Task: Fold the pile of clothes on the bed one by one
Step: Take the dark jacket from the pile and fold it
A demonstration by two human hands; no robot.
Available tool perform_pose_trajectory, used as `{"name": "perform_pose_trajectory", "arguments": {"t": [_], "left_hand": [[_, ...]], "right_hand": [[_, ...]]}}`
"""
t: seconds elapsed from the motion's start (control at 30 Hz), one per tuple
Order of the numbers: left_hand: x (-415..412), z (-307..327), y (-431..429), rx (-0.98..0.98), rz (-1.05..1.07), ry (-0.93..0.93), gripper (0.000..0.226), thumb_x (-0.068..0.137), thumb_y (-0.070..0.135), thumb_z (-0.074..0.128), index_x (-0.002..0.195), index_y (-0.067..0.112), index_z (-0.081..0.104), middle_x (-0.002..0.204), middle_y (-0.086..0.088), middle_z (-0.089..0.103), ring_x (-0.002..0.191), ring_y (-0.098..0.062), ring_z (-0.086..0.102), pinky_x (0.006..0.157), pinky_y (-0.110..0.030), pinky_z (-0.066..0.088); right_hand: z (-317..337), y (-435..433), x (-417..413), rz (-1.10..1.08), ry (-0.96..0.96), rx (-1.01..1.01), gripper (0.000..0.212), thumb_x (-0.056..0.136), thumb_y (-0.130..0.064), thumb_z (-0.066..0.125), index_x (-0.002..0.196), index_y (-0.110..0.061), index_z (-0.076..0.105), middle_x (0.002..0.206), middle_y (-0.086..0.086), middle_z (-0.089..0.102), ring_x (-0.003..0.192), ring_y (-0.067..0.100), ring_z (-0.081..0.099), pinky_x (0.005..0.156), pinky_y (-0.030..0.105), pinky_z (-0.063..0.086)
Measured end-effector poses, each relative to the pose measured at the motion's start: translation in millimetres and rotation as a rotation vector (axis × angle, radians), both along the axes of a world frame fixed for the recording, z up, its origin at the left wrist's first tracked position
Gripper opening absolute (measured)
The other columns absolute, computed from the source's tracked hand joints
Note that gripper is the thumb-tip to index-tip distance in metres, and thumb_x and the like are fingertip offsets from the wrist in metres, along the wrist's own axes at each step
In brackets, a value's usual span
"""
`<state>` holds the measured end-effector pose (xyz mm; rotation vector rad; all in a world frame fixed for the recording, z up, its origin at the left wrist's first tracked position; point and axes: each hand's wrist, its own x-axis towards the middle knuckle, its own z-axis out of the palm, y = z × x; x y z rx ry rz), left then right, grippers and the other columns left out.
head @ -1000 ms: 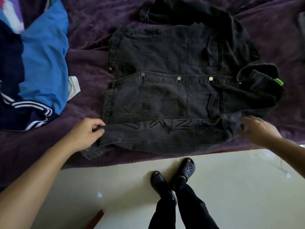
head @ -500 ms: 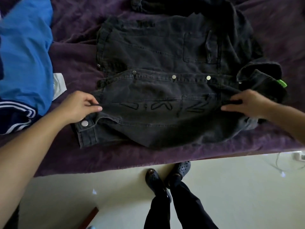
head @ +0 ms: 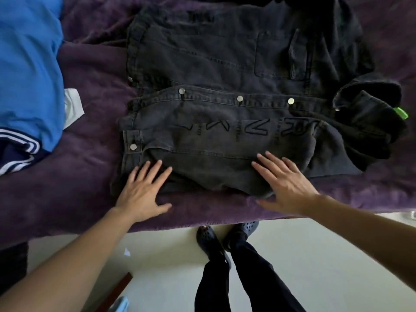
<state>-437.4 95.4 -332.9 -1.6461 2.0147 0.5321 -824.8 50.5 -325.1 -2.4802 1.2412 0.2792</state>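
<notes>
A: Start near. Floor?
B: Dark shoes (head: 211, 238) on a pale floor (head: 292, 255), right up against the bed (head: 78, 188). The bed had a purple cover.
A: Hands?
B: Both were palm down: left hand (head: 143, 192) and right hand (head: 287, 183) on the near edge of the black denim jacket (head: 225, 70). Fingers (head: 155, 171) were straight and spread, gripping nothing. Thumbs were on the cover.
A: Jacket position?
B: It was spread across the middle of the bed, collar (head: 369, 109) right, waistband left. One sleeve (head: 225, 136) lay folded along the near side, over the front.
A: Handling?
B: My read was heavy, stiff denim. Not slippery, nothing fragile. It would hold a crease but bulk up at the seams and metal buttons (head: 240, 98). Best grip looked like the cuff plus the shoulder seam, or the waistband corners. Those are thick edges with no stretch.
A: Any text?
B: Big outlined letters ran along the sleeve, sideways to the camera. An R at the right end looked readable, but I couldn't make a word of the rest. The print between them was too small. There was a green tag (head: 400, 113) by the collar, with no legible text.
A: Rest of the pile?
B: Far left was a blue garment (head: 29, 64) over a navy garment (head: 13, 154) with white stripes, well apart from the jacket.
</notes>
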Motion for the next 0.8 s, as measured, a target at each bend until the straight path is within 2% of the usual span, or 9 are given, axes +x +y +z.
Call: {"name": "perform_pose_trajectory", "arguments": {"t": [0.13, 0.23, 0.3, 0.4, 0.53, 0.63, 0.7, 0.73, 0.8], "left_hand": [[12.1, -13.4, -0.4, -0.187, 0.046, -0.123, 0.111, 0.071, 0.031, 0.075, 0.153, 0.024, 0.001, 0.156, -0.012, 0.023, 0.139, -0.026, 0.030, 0.109, -0.046, 0.028], [0.7, -19.7, -11.8, -0.217, 0.079, -0.154, 0.122, 0.071, 0.021, 0.075, 0.149, 0.030, -0.019, 0.146, -0.012, 0.035, 0.122, -0.026, 0.045, 0.095, -0.043, 0.035], [-8.3, -12.6, -22.7, -0.181, 0.090, -0.166, 0.103, 0.080, 0.019, 0.067, 0.151, 0.035, -0.005, 0.134, -0.008, 0.042, 0.117, -0.026, 0.045, 0.093, -0.044, 0.036], [-11.5, 5.7, -25.1, -0.073, 0.093, -0.161, 0.071, 0.091, 0.010, 0.048, 0.149, 0.038, 0.019, 0.134, -0.003, 0.044, 0.123, -0.024, 0.042, 0.099, -0.046, 0.034], [-7.4, 43.9, -6.1, 0.060, 0.036, -0.037, 0.070, 0.089, 0.004, 0.041, 0.147, 0.040, 0.026, 0.137, 0.001, 0.047, 0.125, -0.022, 0.046, 0.102, -0.038, 0.034], [0.4, 77.6, -14.4, 0.216, 0.063, 0.086, 0.067, 0.086, 0.003, 0.039, 0.140, 0.043, 0.039, 0.135, 0.001, 0.052, 0.125, -0.022, 0.048, 0.098, -0.033, 0.041], [5.4, 99.0, -41.8, 0.283, 0.105, 0.133, 0.059, 0.082, 0.005, 0.041, 0.129, 0.040, 0.053, 0.132, -0.002, 0.057, 0.122, -0.023, 0.052, 0.096, -0.032, 0.045], [7.0, 107.8, -60.0, 0.290, 0.116, 0.138, 0.054, 0.081, 0.006, 0.043, 0.125, 0.035, 0.057, 0.131, -0.004, 0.058, 0.119, -0.024, 0.054, 0.096, -0.032, 0.045], [6.8, 124.4, -101.6, 0.265, 0.136, 0.134, 0.043, 0.081, 0.006, 0.048, 0.115, 0.024, 0.065, 0.124, -0.008, 0.062, 0.113, -0.026, 0.057, 0.091, -0.030, 0.047]], "right_hand": [[-25.7, -8.7, -16.2, -0.285, 0.256, 0.010, 0.113, 0.057, -0.042, 0.081, 0.152, -0.018, 0.024, 0.159, 0.007, 0.022, 0.147, 0.029, 0.017, 0.113, 0.054, 0.020], [-30.4, -13.0, -29.9, -0.329, 0.275, -0.014, 0.098, 0.067, -0.026, 0.078, 0.151, -0.022, 0.028, 0.158, 0.002, 0.024, 0.145, 0.026, 0.023, 0.110, 0.050, 0.023], [-23.7, -6.7, -38.4, -0.315, 0.211, -0.051, 0.076, 0.079, -0.020, 0.069, 0.148, -0.025, 0.035, 0.156, -0.002, 0.031, 0.142, 0.022, 0.031, 0.108, 0.046, 0.030], [3.5, 3.4, -47.3, -0.349, 0.070, -0.088, 0.060, 0.082, -0.021, 0.056, 0.142, -0.020, 0.046, 0.149, -0.001, 0.043, 0.137, 0.021, 0.040, 0.106, 0.044, 0.036], [45.6, 14.9, -55.4, -0.315, 0.185, 0.117, 0.073, 0.081, -0.035, 0.070, 0.145, -0.029, 0.038, 0.152, -0.007, 0.036, 0.141, 0.015, 0.033, 0.110, 0.035, 0.031], [71.3, -1.3, -57.5, -0.361, 0.303, 0.280, 0.067, 0.082, -0.032, 0.062, 0.143, -0.044, 0.036, 0.148, -0.009, 0.042, 0.134, 0.015, 0.043, 0.104, 0.028, 0.038], [81.4, -26.8, -59.3, -0.405, 0.317, 0.333, 0.059, 0.083, -0.021, 0.057, 0.138, -0.041, 0.046, 0.135, -0.003, 0.057, 0.122, 0.018, 0.054, 0.097, 0.025, 0.040], [83.9, -44.1, -61.7, -0.427, 0.289, 0.371, 0.052, 0.084, -0.016, 0.060, 0.134, -0.033, 0.054, 0.125, -0.001, 0.063, 0.115, 0.018, 0.058, 0.093, 0.024, 0.041], [87.1, -82.3, -69.8, -0.545, 0.105, 0.489, 0.024, 0.082, -0.010, 0.071, 0.105, -0.018, 0.071, 0.096, -0.001, 0.070, 0.094, 0.015, 0.061, 0.077, 0.022, 0.044]]}}
